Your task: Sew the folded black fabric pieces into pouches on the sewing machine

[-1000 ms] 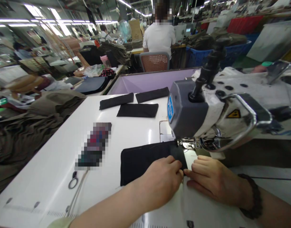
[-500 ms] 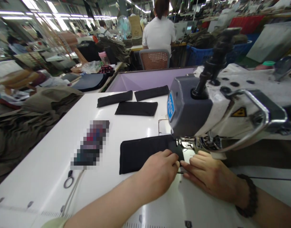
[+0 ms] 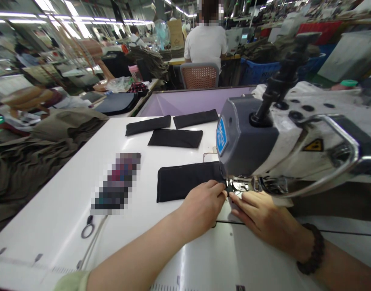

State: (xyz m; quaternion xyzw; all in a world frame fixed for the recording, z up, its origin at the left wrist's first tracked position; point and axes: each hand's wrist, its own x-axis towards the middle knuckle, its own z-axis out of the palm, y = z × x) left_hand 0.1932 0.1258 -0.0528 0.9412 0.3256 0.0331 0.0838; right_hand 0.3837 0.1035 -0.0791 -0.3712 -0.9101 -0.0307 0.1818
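Note:
A folded black cloth piece (image 3: 185, 180) lies flat on the white table, its right end at the presser foot (image 3: 239, 185) of a sewing machine (image 3: 248, 129). My left hand (image 3: 205, 206) grips the near right corner of this cloth, fingers bent and pressed together. Close beside it, my right hand (image 3: 260, 214) has its fingertips at the cloth's edge just in front of the foot, the index finger stretched out and the others partly curled. A dark beaded bracelet circles my right wrist. The needle area is partly hidden.
Three black cloth pieces (image 3: 175, 138) lie farther back on the table. To the left is a blurred-out phone-like object (image 3: 117, 182) with a cord and ring (image 3: 87, 230). Piled brown fabric (image 3: 18, 169) borders the left side. A person in white (image 3: 206, 44) sits beyond.
The black cloth has moved away from me along the foot, and both hands have moved with it. The view has shifted slightly.

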